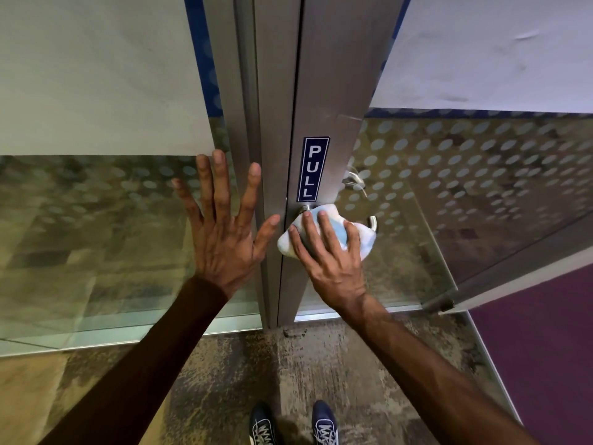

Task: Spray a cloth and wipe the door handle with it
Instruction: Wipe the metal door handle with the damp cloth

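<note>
My right hand [327,252] presses a white and pale blue cloth [361,236] over the metal door handle [372,221], whose curved end sticks out to the right of the cloth. The handle's round base [305,208] shows just above my fingers, under a blue PULL sign [313,169]. My left hand [224,226] lies flat with fingers spread against the metal door frame [250,123] and the glass to its left. It holds nothing. No spray bottle is in view.
A glass door [481,194] with a dotted film stands ajar on the right, its bottom rail [500,277] angling toward me. A fixed glass panel [80,220] fills the left. My two blue shoes [324,425] stand on mottled carpet; purple carpet lies at the right.
</note>
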Motion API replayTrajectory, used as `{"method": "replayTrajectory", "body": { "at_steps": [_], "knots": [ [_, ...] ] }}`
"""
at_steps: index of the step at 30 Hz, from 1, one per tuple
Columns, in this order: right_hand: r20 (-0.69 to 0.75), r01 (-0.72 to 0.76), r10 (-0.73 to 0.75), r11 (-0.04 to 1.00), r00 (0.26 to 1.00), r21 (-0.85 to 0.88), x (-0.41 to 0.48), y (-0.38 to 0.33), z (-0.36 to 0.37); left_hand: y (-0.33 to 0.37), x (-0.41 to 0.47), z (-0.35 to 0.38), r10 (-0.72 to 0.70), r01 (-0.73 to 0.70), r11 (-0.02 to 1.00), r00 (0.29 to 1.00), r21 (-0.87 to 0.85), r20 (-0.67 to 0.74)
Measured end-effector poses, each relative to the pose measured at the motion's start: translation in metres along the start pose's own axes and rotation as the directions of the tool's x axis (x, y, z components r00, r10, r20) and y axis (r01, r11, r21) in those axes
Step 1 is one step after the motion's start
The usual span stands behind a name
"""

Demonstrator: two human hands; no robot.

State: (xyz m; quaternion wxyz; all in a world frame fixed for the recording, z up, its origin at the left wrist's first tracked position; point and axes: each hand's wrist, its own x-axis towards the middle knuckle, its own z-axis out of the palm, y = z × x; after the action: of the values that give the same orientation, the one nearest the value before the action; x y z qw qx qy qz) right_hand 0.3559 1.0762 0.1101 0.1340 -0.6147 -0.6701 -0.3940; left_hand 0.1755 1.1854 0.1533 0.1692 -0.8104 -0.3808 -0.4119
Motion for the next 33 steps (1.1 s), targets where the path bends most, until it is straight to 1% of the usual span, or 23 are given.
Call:
{"method": "replayTrajectory", "body": {
  "at_steps": [3,6,11,16,20,23,26,30,33],
  "knots": [
    [0.015,0.134,-0.134,0.991,0.991,-0.019,0.004,0.015,0.003,0.002,0.0,0.0,-0.008,0.008,1.0,1.0,0.005,0.013],
    [0.034,0.271,-0.271,0.962,0.962,-0.016,0.009,0.031,0.005,0.004,0.0,0.0,-0.018,0.018,1.0,1.0,0.012,0.011],
    [0.076,0.413,-0.413,0.911,0.908,0.016,0.012,0.052,0.006,0.006,-0.001,-0.001,-0.029,0.028,0.999,0.999,0.022,0.015],
    [0.18,0.469,-0.479,0.878,0.859,0.097,0.016,0.067,0.005,0.012,-0.001,-0.007,-0.055,0.054,0.998,0.998,0.027,0.037],
    [0.277,0.476,-0.512,0.859,0.813,0.19,0.022,0.075,0.002,0.016,-0.001,-0.012,-0.065,0.063,0.997,0.997,0.038,0.052],
    [0.305,0.479,-0.532,0.846,0.79,0.233,0.027,0.078,-0.002,0.019,-0.002,-0.014,-0.062,0.059,0.997,0.997,0.045,0.054],
    [0.29,0.536,-0.569,0.822,0.77,0.19,0.024,0.078,-0.005,0.02,0.0,-0.012,-0.056,0.053,0.997,0.997,0.049,0.058],
    [0.249,0.619,-0.613,0.783,0.75,0.064,0.014,0.081,-0.004,0.02,0.002,-0.009,-0.052,0.05,0.998,0.997,0.048,0.052],
    [0.207,0.684,-0.665,0.729,0.717,-0.028,0.006,0.087,0.002,0.021,0.005,-0.008,-0.055,0.053,0.997,0.997,0.048,0.052]
  ]
}}
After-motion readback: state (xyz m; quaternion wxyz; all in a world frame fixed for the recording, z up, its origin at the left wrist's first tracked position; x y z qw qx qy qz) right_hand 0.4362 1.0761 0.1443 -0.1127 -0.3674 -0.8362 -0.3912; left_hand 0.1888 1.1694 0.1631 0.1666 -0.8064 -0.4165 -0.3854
